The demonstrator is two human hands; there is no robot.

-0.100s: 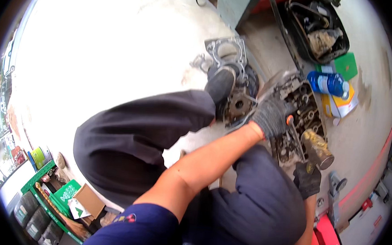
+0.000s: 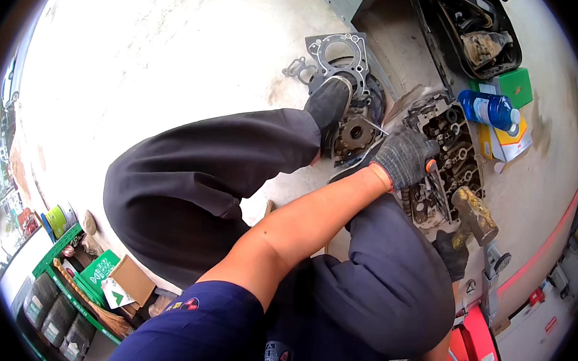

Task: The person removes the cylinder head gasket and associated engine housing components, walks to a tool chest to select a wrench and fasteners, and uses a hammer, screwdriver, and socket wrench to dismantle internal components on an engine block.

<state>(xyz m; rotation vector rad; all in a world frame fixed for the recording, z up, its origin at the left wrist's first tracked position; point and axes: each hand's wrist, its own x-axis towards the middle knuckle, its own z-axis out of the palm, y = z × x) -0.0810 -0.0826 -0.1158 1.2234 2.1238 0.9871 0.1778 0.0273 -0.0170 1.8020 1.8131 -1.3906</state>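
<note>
- In the head view, our left hand (image 2: 404, 160), in a grey knit glove, lies over the left edge of the casting (image 2: 462, 139); its fingers are curled tight together around a tool, whose orange end (image 2: 430, 165) pokes out on the right.
- Our right hand (image 2: 453, 255), in a darker glove, is just beyond the casting's near right corner, fingers wrapped about the grip of a hammer (image 2: 475, 216); the hammer's worn yellow head is beside that corner, and we cannot tell whether they touch.
- The casting lies on the floor (image 2: 546, 189), toward its right edge and inside the red line (image 2: 542, 243). Left of it is a block (image 2: 356, 133), with our shoe (image 2: 329, 103) against it and a gasket (image 2: 339, 56) at its far end.
- By the casting's far right corner are a blue bottle (image 2: 488, 110) and a yellow-and-white carton (image 2: 506, 142).
- We judge the step in hand to be working on the casting with tool and hammer; the two are apart.
- The next move seems to call for a steady left grip, the orange end kept exposed, and a controlled swing clear of our knuckles.
</note>
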